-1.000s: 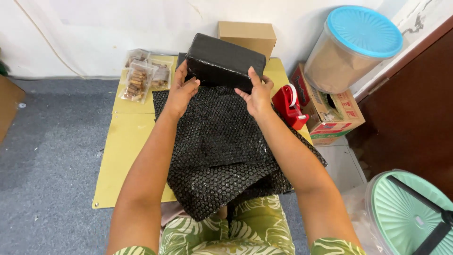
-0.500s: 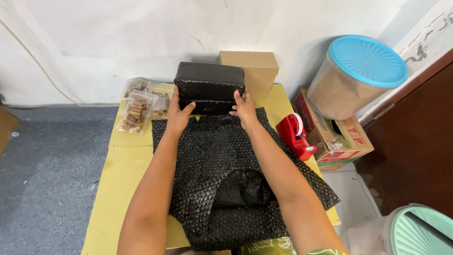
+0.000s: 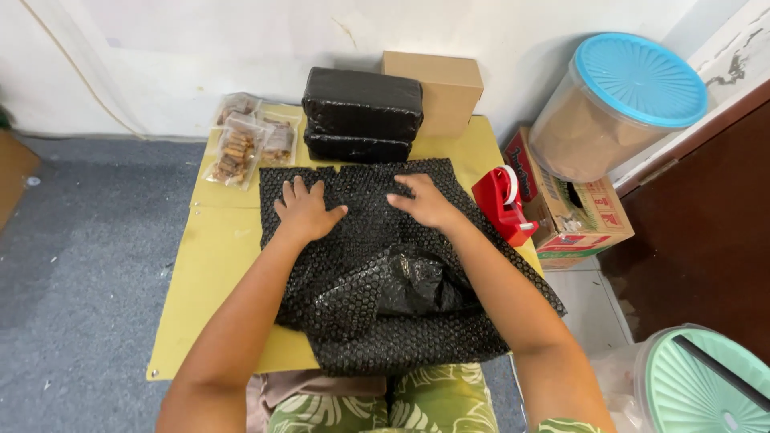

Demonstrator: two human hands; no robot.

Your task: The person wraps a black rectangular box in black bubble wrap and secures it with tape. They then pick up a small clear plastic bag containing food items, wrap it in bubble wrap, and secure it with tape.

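My left hand (image 3: 304,209) and my right hand (image 3: 425,200) lie flat, fingers spread, on a sheet of black bubble wrap (image 3: 385,273) that covers the middle of a low yellow table (image 3: 208,265). Neither hand holds anything. Beyond my hands, at the far edge of the table, two black wrapped packages (image 3: 361,112) are stacked one on the other. A crumpled fold of the wrap (image 3: 409,285) bulges between my forearms.
Clear bags of snacks (image 3: 249,144) lie at the table's far left. A brown cardboard box (image 3: 437,88) stands behind the packages. A red tape dispenser (image 3: 504,204) sits at the right edge, beside a printed carton (image 3: 577,216), a blue-lidded tub (image 3: 618,104) and a green-lidded tub (image 3: 706,385).
Both hands set the black package on top of the other at the far edge, let go, and drew back onto the bubble wrap.
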